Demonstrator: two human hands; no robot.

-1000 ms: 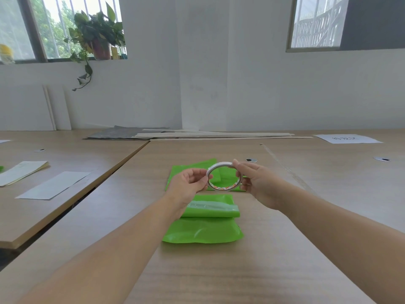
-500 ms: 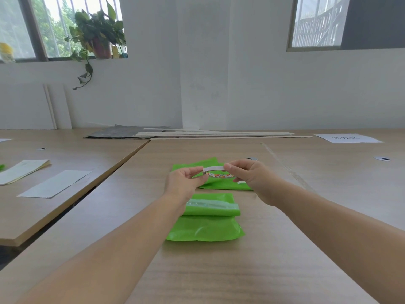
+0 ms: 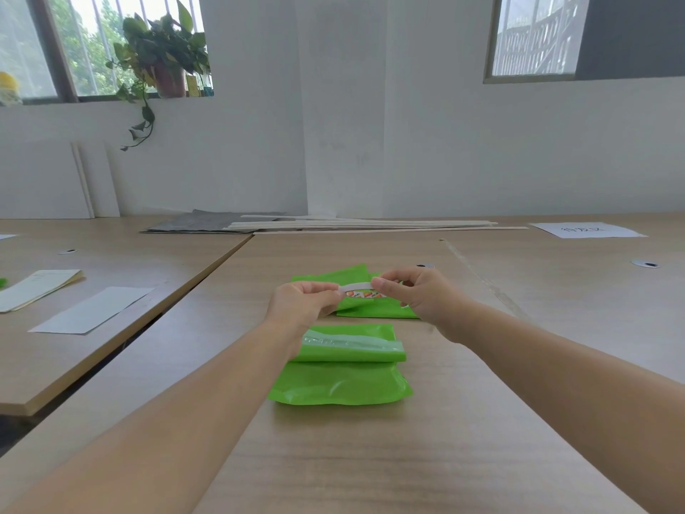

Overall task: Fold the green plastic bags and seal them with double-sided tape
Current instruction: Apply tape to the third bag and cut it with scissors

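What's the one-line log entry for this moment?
left hand: pinches tape roll | right hand: pinches tape roll | folded bag: lying on table

I see a white wall (image 3: pixel 370 142), a barred window (image 3: pixel 92 42) at left with a plant (image 3: pixel 163 50) on its sill, another window (image 3: pixel 533 35) at right, and daylit wooden tables (image 3: pixel 370 458) bearing papers (image 3: pixel 92 309).

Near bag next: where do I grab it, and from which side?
Probably pinch the fold at its right end, coming from the right: the near bag lies flat, the fold is a raised, doubled edge, and the left forearm covers its left end. Put the tape down first.
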